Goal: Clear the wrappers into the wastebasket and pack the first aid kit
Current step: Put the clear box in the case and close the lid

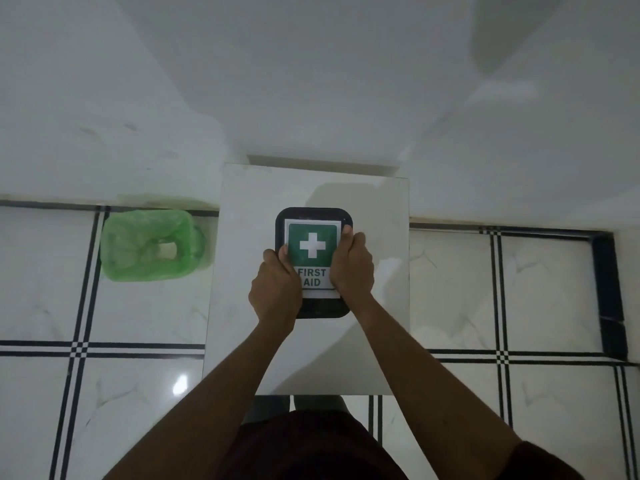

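kit: first aid kit (312,252) mid-bench (377,306), lid down, long axis far edge to near edge
left grip: left hand (275,289) clamps kit's left side
right grip: right hand (351,268) clamps right side (both equally near)
wastebasket: wastebasket (149,245) on floor, off bench's left edge

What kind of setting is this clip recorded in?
Probably an indoor room in a home, though that is uncertain: glossy tiled floor with dark grid lines, plain white walls, a small white table holding the first aid kit, and a green-lined wastebasket on the floor beside it.
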Tool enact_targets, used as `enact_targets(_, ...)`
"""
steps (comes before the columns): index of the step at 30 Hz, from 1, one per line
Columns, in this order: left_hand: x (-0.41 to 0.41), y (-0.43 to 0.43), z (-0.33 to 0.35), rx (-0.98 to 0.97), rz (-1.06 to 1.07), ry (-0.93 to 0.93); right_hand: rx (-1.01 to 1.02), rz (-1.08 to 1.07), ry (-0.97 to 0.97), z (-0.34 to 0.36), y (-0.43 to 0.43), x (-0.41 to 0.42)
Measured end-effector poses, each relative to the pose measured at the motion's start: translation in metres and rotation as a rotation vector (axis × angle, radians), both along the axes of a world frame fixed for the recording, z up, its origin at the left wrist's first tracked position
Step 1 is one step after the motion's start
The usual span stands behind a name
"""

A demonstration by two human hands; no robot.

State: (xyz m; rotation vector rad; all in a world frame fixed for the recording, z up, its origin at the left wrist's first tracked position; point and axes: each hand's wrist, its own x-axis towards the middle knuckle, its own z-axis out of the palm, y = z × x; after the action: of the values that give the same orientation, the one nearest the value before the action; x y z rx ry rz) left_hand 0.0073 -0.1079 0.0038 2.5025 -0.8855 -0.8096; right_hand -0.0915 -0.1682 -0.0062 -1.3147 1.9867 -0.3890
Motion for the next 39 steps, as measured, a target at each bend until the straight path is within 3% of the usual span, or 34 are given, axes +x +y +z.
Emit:
enact_targets(7,0.001,0.001,-0.001,-0.093,0.004,0.110,0.023,-0.036,-0.129,-0.004,-0.010,-0.001)
enact_targets(15,0.005,0.004,-0.009,-0.211,0.081,0.352,-0.033,0.098,0.033,-0.002,-0.014,-0.007)
enact_targets(18,0.009,-0.004,-0.004,-0.196,-0.009,0.242,-0.200,0.146,0.155,0.000,-0.012,-0.001)
enact_targets(22,0.021,-0.029,-0.003,-0.304,-0.441,-0.146,-0.405,0.468,0.230,-0.003,-0.009,0.000)
enact_targets(25,0.023,-0.034,-0.010,-0.276,-0.598,-0.121,-0.434,0.623,0.220,-0.009,-0.009,-0.004)
enact_targets(31,0.024,-0.035,-0.013,-0.279,-0.592,-0.080,-0.396,0.651,0.198,-0.009,-0.012,-0.003)
enact_targets(39,0.029,-0.040,-0.011,-0.281,-0.517,0.124,-0.358,0.672,0.204,-0.012,-0.014,-0.004)
